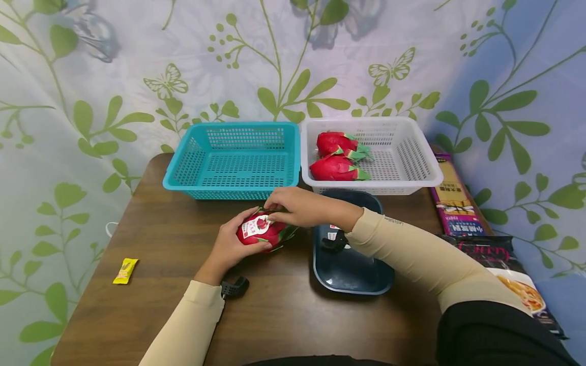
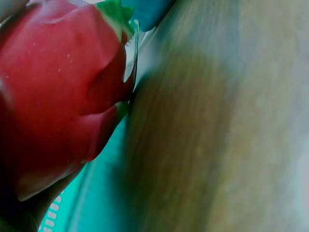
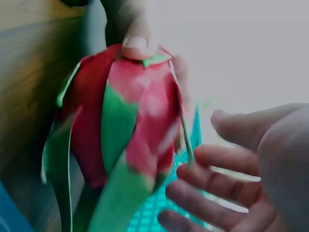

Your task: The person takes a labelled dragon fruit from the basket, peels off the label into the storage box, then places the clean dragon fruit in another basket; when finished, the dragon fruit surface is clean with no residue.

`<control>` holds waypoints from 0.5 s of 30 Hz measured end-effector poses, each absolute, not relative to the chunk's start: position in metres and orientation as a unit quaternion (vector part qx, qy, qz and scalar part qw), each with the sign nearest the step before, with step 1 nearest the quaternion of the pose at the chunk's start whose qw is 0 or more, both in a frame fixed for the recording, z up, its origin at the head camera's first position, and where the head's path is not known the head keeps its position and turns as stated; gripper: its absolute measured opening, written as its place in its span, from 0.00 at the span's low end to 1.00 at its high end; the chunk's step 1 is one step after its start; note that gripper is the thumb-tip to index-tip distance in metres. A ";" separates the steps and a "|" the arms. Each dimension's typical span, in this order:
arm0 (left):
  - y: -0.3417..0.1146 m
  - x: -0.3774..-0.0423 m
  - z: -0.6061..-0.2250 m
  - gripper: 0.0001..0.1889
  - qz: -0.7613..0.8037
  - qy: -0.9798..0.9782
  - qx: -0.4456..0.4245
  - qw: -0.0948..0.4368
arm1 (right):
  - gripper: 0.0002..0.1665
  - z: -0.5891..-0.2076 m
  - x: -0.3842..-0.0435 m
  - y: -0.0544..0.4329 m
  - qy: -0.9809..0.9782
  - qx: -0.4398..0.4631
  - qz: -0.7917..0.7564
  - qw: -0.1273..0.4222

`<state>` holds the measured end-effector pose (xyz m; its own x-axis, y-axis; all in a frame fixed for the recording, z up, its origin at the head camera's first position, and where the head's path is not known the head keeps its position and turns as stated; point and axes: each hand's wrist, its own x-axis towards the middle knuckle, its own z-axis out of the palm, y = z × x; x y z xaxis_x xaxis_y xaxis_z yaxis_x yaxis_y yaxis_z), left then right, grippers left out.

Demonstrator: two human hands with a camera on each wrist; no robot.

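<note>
A red dragon fruit [image 1: 273, 235] with green leaf tips is held above the table by my left hand [image 1: 232, 243], thumb on the near side and fingers on the far side. It bears a white label [image 1: 255, 226] with a fruit picture. In the left wrist view, the red skin [image 2: 58, 87] fills the left part. Close beside the fruit is my right hand [image 1: 302, 206]. The right wrist view shows its fingers [image 3: 212, 183] loosely spread next to the leaf tips of the fruit [image 3: 120, 130]; whether a fingertip touches them, I cannot tell.
A teal basket [image 1: 231, 194] stands behind the hands. To its right, a white basket [image 1: 423, 178] holds two dragon fruits [image 1: 336, 168]. Under my right forearm is a dark blue tray [image 1: 352, 277]. A yellow packet [image 1: 125, 271] lies left; pasta packages [image 1: 458, 203] lie right.
</note>
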<state>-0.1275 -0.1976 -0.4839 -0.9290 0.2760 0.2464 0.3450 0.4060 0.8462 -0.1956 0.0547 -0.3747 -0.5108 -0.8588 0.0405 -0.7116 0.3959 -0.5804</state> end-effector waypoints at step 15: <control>-0.198 -0.132 -0.486 0.47 -0.520 -0.814 -0.242 0.089 | 0.10 -0.341 -0.135 0.065 0.682 -0.584 -0.424 0.117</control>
<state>-0.1318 -0.1977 -0.4861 -0.8668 0.3024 0.3964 0.4868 0.3413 0.8041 -0.1353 0.0654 -0.3409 -0.2894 -0.8965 0.3353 -0.6975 -0.0424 -0.7153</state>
